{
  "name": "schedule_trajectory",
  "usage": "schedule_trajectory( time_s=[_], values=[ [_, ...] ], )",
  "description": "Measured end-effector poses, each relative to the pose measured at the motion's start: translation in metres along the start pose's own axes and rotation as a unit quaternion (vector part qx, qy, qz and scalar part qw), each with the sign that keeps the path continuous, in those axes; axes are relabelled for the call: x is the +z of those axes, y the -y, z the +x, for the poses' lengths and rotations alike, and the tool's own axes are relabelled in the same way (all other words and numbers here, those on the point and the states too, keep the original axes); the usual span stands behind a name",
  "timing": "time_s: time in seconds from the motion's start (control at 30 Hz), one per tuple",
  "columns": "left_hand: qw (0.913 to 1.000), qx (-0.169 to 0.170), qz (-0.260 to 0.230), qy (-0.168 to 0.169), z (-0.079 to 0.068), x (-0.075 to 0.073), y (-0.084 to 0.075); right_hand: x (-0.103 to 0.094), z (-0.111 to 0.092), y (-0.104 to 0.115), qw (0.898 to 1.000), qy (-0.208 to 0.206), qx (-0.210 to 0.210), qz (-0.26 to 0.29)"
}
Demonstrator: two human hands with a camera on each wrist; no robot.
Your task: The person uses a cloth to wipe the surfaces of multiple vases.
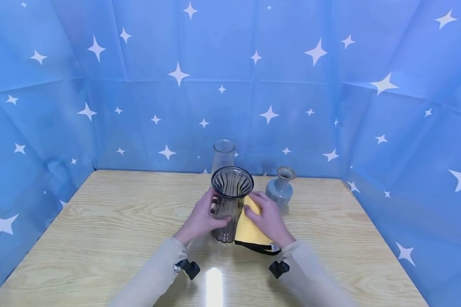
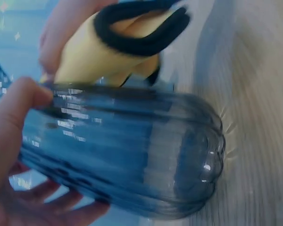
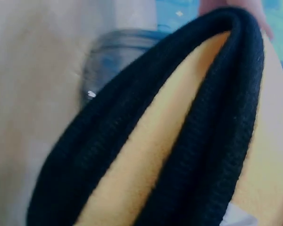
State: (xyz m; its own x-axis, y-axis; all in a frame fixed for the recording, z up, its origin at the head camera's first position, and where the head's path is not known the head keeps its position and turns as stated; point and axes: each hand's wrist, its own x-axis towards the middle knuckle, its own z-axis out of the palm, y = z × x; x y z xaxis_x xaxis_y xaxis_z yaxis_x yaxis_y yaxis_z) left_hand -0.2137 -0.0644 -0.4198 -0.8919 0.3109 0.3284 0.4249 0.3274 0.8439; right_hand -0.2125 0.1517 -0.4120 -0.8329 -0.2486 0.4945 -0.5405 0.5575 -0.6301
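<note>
A dark, ribbed glass vase (image 1: 226, 217) with a flared rim stands near the middle of the table, slightly tilted toward me. My left hand (image 1: 202, 216) grips its left side, thumb across the front and fingers round the far side; the left wrist view shows this vase (image 2: 127, 150) lying across the picture. In my right hand (image 1: 269, 216) a yellow cloth (image 1: 249, 228) with black edging is pinched and held against the vase's right side. Folded layers of the cloth (image 3: 132, 174) fill most of the right wrist view and hide most of that hand.
Behind the ribbed vase stands a taller clear glass vase (image 1: 223, 158), partly hidden. A small blue-grey glass vase (image 1: 279, 190) is just beyond my right hand. The wooden table (image 1: 111, 221) meets a blue star-patterned curtain (image 1: 146, 106) at the back and sides.
</note>
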Motion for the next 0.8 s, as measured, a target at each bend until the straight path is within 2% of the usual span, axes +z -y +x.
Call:
schedule_trajectory(
  time_s=[0.17, 0.3, 0.43, 0.57, 0.7, 0.8],
  values=[
    [0.9975, -0.009, -0.053, 0.046, 0.007, -0.011, 0.008, 0.017, -0.013, -0.006, 0.999, -0.008, 0.048, 0.003],
    [0.9934, -0.035, -0.076, 0.079, 0.010, -0.018, 0.009, 0.028, -0.023, -0.011, 0.996, 0.002, 0.085, -0.003],
    [0.9896, -0.065, -0.081, 0.099, 0.012, -0.023, 0.012, 0.034, -0.029, -0.013, 0.992, 0.032, 0.115, -0.033],
    [0.9841, -0.087, -0.107, 0.112, 0.013, -0.027, 0.016, 0.037, -0.030, -0.013, 0.987, 0.079, 0.127, -0.052],
    [0.9790, -0.096, -0.131, 0.123, 0.014, -0.030, 0.017, 0.039, -0.029, -0.015, 0.980, 0.125, 0.152, -0.037],
    [0.9767, -0.096, -0.140, 0.131, 0.015, -0.031, 0.017, 0.039, -0.030, -0.017, 0.974, 0.140, 0.175, -0.026]
  ],
)
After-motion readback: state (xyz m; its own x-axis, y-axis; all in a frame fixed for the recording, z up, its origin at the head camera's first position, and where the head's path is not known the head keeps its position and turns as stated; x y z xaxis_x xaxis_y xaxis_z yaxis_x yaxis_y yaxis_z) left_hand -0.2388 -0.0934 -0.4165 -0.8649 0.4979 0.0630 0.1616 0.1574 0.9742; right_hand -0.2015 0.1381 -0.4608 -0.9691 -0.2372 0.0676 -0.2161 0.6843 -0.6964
